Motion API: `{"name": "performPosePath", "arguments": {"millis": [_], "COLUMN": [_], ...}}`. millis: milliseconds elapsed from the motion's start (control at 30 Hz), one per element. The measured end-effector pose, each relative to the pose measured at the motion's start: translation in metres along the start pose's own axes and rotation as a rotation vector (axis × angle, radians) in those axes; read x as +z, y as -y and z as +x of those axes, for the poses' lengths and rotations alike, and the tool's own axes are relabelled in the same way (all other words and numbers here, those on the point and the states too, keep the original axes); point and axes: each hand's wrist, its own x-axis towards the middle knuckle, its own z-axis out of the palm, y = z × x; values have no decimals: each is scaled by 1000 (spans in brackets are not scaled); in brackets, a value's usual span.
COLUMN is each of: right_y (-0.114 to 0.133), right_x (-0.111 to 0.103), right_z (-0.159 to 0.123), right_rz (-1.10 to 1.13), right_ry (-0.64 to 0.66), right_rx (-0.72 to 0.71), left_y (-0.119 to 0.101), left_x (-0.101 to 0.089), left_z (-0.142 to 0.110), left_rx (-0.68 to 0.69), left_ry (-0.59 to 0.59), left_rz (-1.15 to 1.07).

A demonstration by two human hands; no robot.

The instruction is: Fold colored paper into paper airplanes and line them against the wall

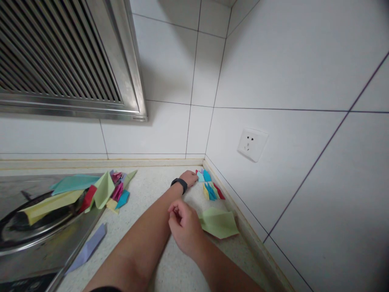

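Observation:
My left hand, with a black band on its wrist, reaches to the far corner of the counter. Its fingers are closed at the edge of a small light-blue folded paper; the fingertips are partly hidden. A blue folded paper stands beside it. Just nearer lies a row of small folded papers in yellow, blue and red. My right hand is curled with thumb and fingers together, close over my left forearm, and nothing shows in it. A large pale-green folded sheet lies to its right.
On the left, a gas stove carries large folded papers, including a yellow one and a green one. A purple folded paper lies at the stove's edge. A range hood hangs above; a socket is on the right wall.

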Motion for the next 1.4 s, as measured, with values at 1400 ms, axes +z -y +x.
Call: {"name": "performPosePath", "arguments": {"millis": [1400], "right_y": [1], "right_x": [-1], "right_z": [-1], "right_rz": [-18], "right_ry": [26], "right_rx": [-19], "left_y": [-2], "left_x": [-4], "left_z": [-10], "left_rx": [68], "left_ry": [-87], "left_rz": [15]}}
